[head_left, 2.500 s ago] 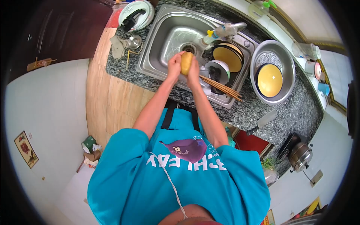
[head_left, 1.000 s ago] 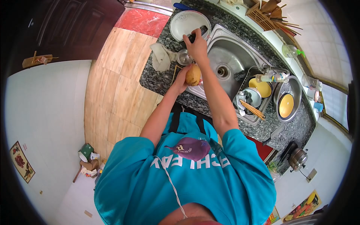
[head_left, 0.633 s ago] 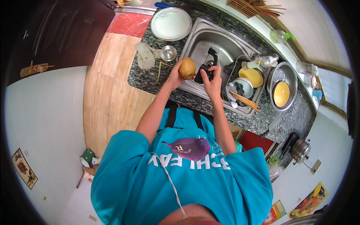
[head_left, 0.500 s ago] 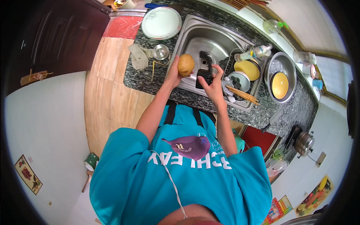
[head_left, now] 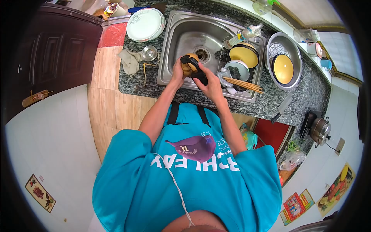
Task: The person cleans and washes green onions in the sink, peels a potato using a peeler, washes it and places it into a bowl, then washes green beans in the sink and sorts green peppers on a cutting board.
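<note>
A brown potato (head_left: pixel 187 70) is held over the near left part of the steel sink (head_left: pixel 166 50), with my left hand (head_left: pixel 178 72) wrapped round its left side. My right hand (head_left: pixel 210 83) grips a black peeler (head_left: pixel 200 73), whose head lies across the top of the potato. The fingers of both hands are curled and close together. Behind the potato the sink's drain (head_left: pixel 201 55) shows. Part of the potato is hidden under the peeler.
White plates (head_left: pixel 145 24), a small metal cup (head_left: pixel 149 53) and a cloth (head_left: pixel 130 62) lie left of the sink. To its right are yellow bowls (head_left: pixel 244 55), chopsticks (head_left: pixel 243 83), a metal basin (head_left: pixel 269 46) and a knife (head_left: pixel 284 104). A pot (head_left: pixel 320 130) stands farther right.
The potato was held in both hands at first; then my right hand took the black peeler from the plate at the left. Peeler and potato, apart half a second ago, now touch.
</note>
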Available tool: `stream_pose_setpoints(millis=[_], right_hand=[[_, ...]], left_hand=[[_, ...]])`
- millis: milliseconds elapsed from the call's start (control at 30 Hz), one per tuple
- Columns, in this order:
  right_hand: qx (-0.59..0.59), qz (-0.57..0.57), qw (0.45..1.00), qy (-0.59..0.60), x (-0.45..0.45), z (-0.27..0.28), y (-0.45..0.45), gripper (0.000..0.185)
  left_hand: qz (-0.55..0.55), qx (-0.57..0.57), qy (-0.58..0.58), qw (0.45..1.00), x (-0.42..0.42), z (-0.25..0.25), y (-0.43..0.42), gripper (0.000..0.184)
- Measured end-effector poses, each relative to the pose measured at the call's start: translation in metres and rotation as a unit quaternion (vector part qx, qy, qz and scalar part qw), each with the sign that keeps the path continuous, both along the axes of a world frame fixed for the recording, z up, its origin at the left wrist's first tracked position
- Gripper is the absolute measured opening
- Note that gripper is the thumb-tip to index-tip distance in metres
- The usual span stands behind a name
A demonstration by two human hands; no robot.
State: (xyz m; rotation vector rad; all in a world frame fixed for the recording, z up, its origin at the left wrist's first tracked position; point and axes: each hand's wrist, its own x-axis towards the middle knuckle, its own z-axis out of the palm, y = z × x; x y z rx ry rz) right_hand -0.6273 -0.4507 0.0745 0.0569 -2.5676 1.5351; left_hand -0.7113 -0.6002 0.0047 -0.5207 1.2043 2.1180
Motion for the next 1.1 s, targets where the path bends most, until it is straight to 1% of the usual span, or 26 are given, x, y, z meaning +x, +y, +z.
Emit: stream_pose_setpoints(millis=[100, 133, 200, 267, 333, 400, 500, 567, 600, 633, 700, 833, 900, 933, 1067, 1100], right_hand=[[0.016, 0.012, 1.0, 0.007, 0.0, -0.003, 0.002, 0.062], [0.014, 0.015, 1.0, 0.006, 0.0, -0.004, 0.002, 0.062], [0.061, 0.025, 0.997, 0.046, -0.004, -0.005, 0.002, 0.064], [0.063, 0.029, 0.996, 0.052, -0.008, -0.007, -0.001, 0.064], [0.065, 0.033, 0.996, 0.055, -0.009, -0.008, -0.004, 0.065], [0.08, 0.035, 0.996, 0.032, -0.011, -0.009, -0.008, 0.064], [0.06, 0.027, 0.997, 0.036, -0.015, -0.012, -0.011, 0.064], [0.045, 0.015, 0.998, 0.035, -0.018, -0.013, -0.011, 0.064], [0.031, 0.0, 0.999, 0.033, -0.019, -0.015, -0.011, 0.064], [0.032, 0.0, 0.999, 0.032, -0.02, -0.017, -0.011, 0.064], [0.024, -0.019, 0.998, 0.049, -0.023, -0.019, -0.011, 0.063], [0.043, -0.039, 0.998, 0.036, -0.027, -0.021, -0.009, 0.063], [0.068, -0.015, 0.998, 0.0, -0.028, -0.022, -0.008, 0.065], [0.083, -0.013, 0.996, -0.001, -0.029, -0.023, -0.008, 0.066], [0.116, -0.024, 0.993, 0.0, -0.028, -0.028, -0.01, 0.068], [0.121, -0.032, 0.992, 0.009, -0.027, -0.03, -0.01, 0.068]], left_hand=[[0.031, 0.003, -0.01, 0.999, 0.0, 0.008, 0.002, 0.042], [0.014, -0.014, -0.01, 1.0, 0.001, 0.012, 0.0, 0.045], [0.002, -0.031, -0.009, 0.999, 0.001, 0.013, -0.007, 0.048], [0.013, 0.001, -0.009, 1.0, 0.001, 0.009, -0.012, 0.048], [0.017, 0.01, -0.009, 1.0, 0.001, 0.004, -0.018, 0.049], [0.021, 0.019, -0.008, 1.0, 0.0, 0.001, -0.023, 0.049], [0.03, 0.024, -0.012, 0.999, -0.001, 0.003, -0.029, 0.051], [0.012, 0.013, -0.014, 1.0, -0.002, 0.007, -0.031, 0.052], [0.04, 0.027, -0.023, 0.999, -0.002, 0.011, -0.029, 0.048], [0.04, 0.028, -0.024, 0.999, -0.002, 0.009, -0.031, 0.048], [-0.007, 0.064, -0.005, 0.998, -0.003, 0.009, -0.034, 0.05], [-0.007, 0.066, -0.019, 0.998, -0.002, 0.012, -0.033, 0.053], [-0.021, 0.077, -0.006, 0.997, -0.003, 0.014, -0.036, 0.055], [-0.009, 0.07, -0.009, 0.997, -0.003, 0.016, -0.034, 0.055], [-0.027, 0.076, 0.001, 0.997, -0.006, 0.013, -0.037, 0.055], [-0.022, 0.063, -0.014, 0.998, -0.005, 0.013, -0.036, 0.055]])
